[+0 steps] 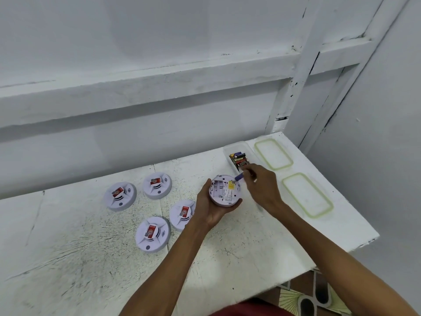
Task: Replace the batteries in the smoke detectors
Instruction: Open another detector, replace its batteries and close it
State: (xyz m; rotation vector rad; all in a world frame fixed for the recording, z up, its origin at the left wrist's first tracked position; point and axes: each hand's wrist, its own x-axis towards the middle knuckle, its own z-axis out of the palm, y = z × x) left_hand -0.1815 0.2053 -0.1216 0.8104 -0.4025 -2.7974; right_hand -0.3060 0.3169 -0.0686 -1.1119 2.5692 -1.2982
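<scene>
One round white plastic smoke detector [224, 190] lies back-up in the gripping left hand [211, 209] above the scuffed white surface [250, 249]; the right hand [262, 187], pinching what looks like a small blue battery [239, 178] at its far rim, should match polarity before seating it.

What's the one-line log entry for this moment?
left hand: holds detector upturned, bay open | right hand: pinches battery beside detector | battery box: stocked
</scene>
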